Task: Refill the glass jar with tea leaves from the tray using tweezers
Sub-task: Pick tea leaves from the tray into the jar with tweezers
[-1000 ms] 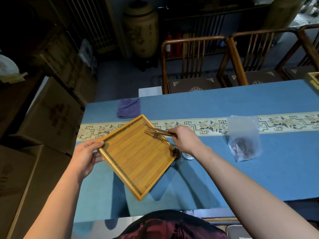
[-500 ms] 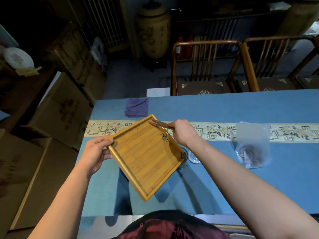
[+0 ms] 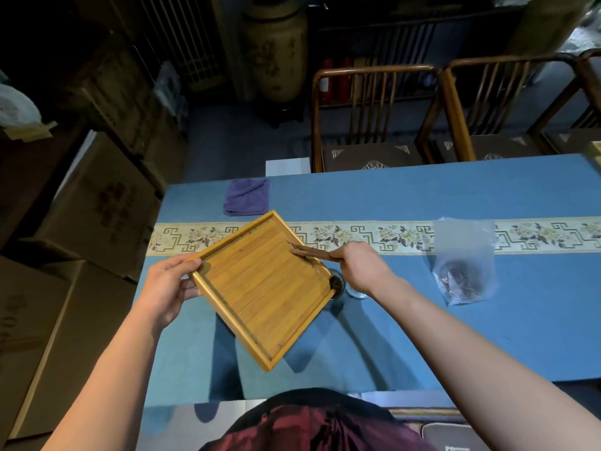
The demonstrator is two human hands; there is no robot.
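Observation:
My left hand grips the left corner of a square bamboo tray and holds it tilted above the blue table, its right corner lowered over the glass jar. Dark tea leaves fill the jar's mouth, and a few lie along the tray's right rim. My right hand holds brown wooden tweezers, whose tips reach onto the tray near that rim. The tray hides most of the jar.
A clear glass lid lies just right of the jar. Farther right is a plastic bag holding tea. A purple cloth sits at the table's far left. Wooden chairs stand behind, cardboard boxes to the left.
The tweezers have swept along the tray's right rim toward the jar corner, then back up. The tray stays tilted in my left hand; the camera shifted slightly.

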